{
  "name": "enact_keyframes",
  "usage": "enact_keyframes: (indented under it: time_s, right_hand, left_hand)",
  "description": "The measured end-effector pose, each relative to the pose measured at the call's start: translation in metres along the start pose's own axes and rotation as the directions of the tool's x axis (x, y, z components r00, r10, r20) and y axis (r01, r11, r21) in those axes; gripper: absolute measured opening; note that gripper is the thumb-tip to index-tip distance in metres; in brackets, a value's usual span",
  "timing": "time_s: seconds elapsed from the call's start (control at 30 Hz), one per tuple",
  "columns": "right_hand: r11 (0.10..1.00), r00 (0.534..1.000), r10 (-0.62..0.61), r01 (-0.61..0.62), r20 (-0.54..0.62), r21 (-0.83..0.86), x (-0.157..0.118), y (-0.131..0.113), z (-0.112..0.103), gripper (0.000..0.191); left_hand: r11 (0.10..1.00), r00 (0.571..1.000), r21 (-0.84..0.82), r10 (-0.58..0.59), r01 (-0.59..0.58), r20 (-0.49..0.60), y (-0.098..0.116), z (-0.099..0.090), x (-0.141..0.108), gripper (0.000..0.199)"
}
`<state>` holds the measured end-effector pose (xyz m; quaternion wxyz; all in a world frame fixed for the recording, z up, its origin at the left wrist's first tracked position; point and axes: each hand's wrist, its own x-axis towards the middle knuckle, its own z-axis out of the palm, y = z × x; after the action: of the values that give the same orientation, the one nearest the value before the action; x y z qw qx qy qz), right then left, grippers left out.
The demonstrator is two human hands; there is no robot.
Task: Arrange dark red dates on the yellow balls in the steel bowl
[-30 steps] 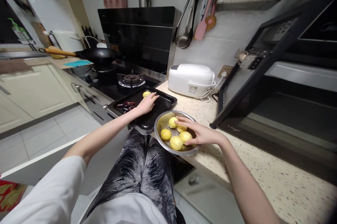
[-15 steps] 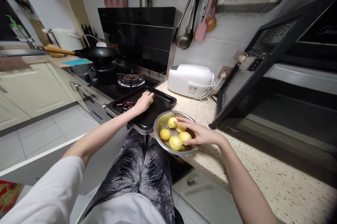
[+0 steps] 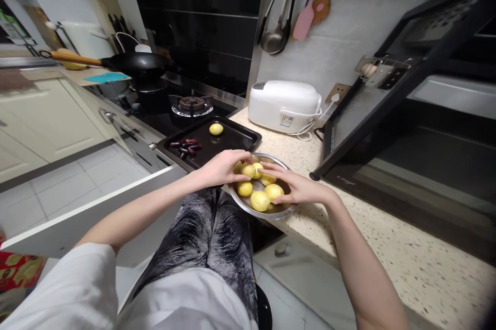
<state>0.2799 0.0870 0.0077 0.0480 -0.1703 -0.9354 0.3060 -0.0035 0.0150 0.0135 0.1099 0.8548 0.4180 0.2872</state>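
Observation:
A steel bowl (image 3: 287, 211) holding several yellow lemons (image 3: 260, 201) stands at the counter's front edge. My left hand (image 3: 227, 169) reaches over its left rim, with thumb and fingers closed round a lemon (image 3: 248, 170). From the right, my right hand (image 3: 296, 185) leans over the bowl. Its fingers are spread apart above the lemons, the thumb beside one of them; it grips nothing that I can see. Left of the bowl lies a black baking tray (image 3: 236, 139). On it are a single lemon (image 3: 216, 129) and a small heap of dark red, elongated fruits (image 3: 186, 148).
Behind the tray is a gas hob with a burner (image 3: 191, 106) and a black wok (image 3: 141, 64). A white appliance (image 3: 284, 107) with a cord stands against the wall. A dark oven (image 3: 387, 175) fills the right side. Below the tray, a drawer or door (image 3: 96, 211) stands out.
My left hand has let go of the lemon on the tray and come back to the bowl, where it grasps another. My right hand stays over the bowl. The view has tipped slightly downward.

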Motion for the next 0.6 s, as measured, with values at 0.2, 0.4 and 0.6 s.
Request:
enact_keyframes:
  time_s: [0.2, 0.4, 0.6]
  right_hand:
    - [1.000, 1.000, -0.010, 0.010, 0.006, -0.009, 0.000, 0.000, 0.000, 0.089]
    - [1.000, 1.000, 0.000, 0.000, 0.014, -0.005, 0.000, 0.003, 0.001, 0.090]
    - [1.000, 1.000, -0.006, 0.006, 0.012, 0.004, -0.001, 0.004, 0.001, 0.089]
  left_hand:
    - [1.000, 0.998, 0.031, 0.002, -0.004, 0.070, -0.007, 0.005, -0.004, 0.022]
    - [1.000, 0.996, 0.018, 0.005, -0.006, 0.088, -0.008, 0.007, -0.005, 0.013]
    - [1.000, 0.995, 0.021, 0.017, -0.019, 0.101, -0.011, 0.012, -0.004, 0.010]
